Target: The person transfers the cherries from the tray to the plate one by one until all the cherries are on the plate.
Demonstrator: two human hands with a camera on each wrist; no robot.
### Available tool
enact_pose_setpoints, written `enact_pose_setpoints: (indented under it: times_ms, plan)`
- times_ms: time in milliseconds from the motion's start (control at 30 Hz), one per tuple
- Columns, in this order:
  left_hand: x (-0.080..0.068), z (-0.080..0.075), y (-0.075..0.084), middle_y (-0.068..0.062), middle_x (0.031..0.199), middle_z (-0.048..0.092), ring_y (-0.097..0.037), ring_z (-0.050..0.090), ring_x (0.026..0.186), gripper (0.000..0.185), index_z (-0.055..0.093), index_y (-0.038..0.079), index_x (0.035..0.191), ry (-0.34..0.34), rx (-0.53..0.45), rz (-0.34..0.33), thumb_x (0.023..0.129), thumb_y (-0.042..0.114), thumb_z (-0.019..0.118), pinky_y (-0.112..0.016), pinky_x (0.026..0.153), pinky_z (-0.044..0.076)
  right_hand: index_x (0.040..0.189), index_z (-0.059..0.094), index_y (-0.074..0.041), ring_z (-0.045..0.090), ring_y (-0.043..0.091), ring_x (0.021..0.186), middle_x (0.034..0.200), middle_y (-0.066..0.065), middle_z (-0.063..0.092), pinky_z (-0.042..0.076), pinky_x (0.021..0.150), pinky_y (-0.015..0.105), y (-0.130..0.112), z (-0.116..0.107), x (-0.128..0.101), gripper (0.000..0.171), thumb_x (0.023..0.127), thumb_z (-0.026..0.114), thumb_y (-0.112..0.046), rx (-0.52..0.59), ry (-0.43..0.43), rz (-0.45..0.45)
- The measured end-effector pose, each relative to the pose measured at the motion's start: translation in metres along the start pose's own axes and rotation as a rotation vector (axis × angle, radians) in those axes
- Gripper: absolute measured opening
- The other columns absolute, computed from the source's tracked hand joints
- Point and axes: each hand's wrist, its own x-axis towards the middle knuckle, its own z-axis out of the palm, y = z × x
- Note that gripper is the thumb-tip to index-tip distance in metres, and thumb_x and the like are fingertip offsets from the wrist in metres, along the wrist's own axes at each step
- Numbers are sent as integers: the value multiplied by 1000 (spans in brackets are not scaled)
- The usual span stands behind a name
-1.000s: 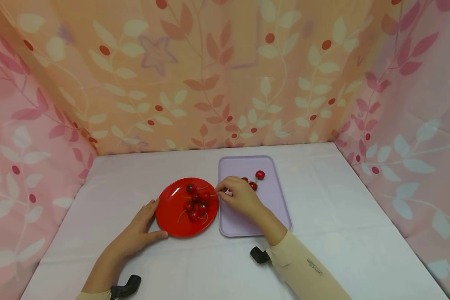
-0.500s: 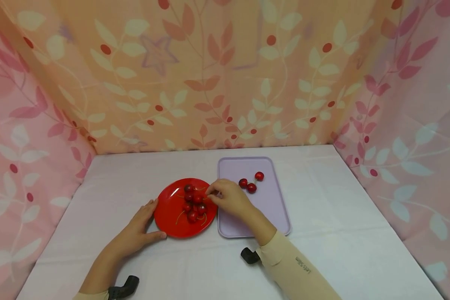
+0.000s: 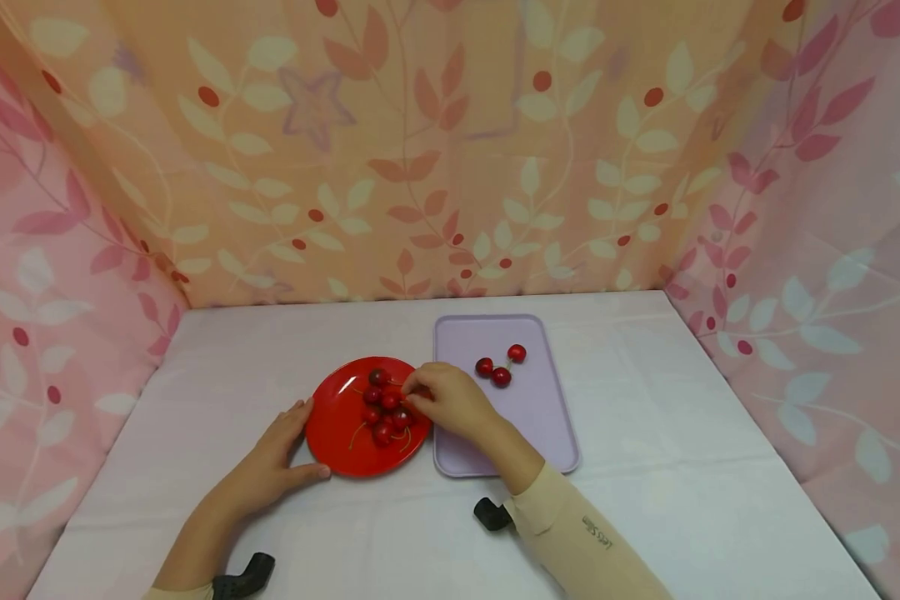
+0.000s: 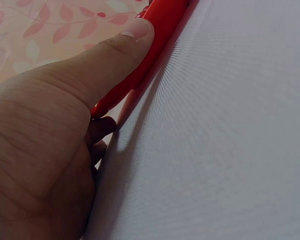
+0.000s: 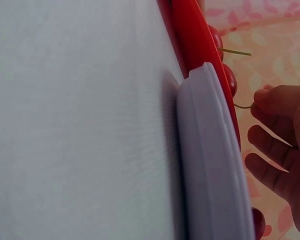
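On a red plate (image 3: 333, 437) lies a cluster of cherries (image 3: 382, 433) with green stems. My left hand (image 3: 276, 454) rests against the plate's left rim, thumb and fingers spread; in the left wrist view its thumb (image 4: 122, 47) lies along the red rim. Over the plate's right side, my right hand (image 3: 450, 400) pinches the stem of a cherry (image 3: 392, 401) between thumb and forefinger. The right wrist view shows that stem (image 5: 243, 106) running from a cherry to the fingertips, the other fingers loosely bent.
A lilac tray (image 3: 510, 433) stands right beside the plate, under my right forearm. Three cherries (image 3: 501, 377) lie in its upper part. White cloth (image 3: 667, 433) covers the table, with patterned curtains (image 3: 450, 150) at the back and sides.
My right hand has moved left from over the tray's edge to the plate's cherries, uncovering the tray's three cherries, and now pinches a stem. My left hand stays at the plate's rim.
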Motion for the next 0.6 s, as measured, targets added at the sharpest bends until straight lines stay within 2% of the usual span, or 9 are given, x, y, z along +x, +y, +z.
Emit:
enact_pose_setpoints:
  times_ms: [300, 400, 600]
  plan:
    - [-1, -1, 4, -15, 170, 21, -43, 10, 157, 113, 22, 17, 165, -7, 7, -9, 78, 53, 84, -74, 119, 16, 104, 75, -23, 62, 9, 100, 102, -11, 70, 55, 92, 28, -5, -6, -5, 10, 95, 74, -20, -27, -24, 8]
    - [-1, -2, 4, -16, 170, 21, -43, 10, 157, 113, 22, 17, 165, -5, 10, -9, 78, 52, 84, -74, 118, 16, 104, 76, -23, 62, 9, 100, 102, -11, 70, 55, 90, 27, -9, -12, -7, 10, 95, 74, -20, -29, -23, 2]
    - [0, -2, 5, -17, 170, 20, -44, 10, 156, 113, 21, 16, 165, -10, 16, -12, 78, 54, 84, -74, 118, 16, 106, 76, -20, 63, 10, 106, 105, -11, 71, 54, 96, 29, -18, -28, -14, 12, 95, 74, -21, -18, -12, -24]
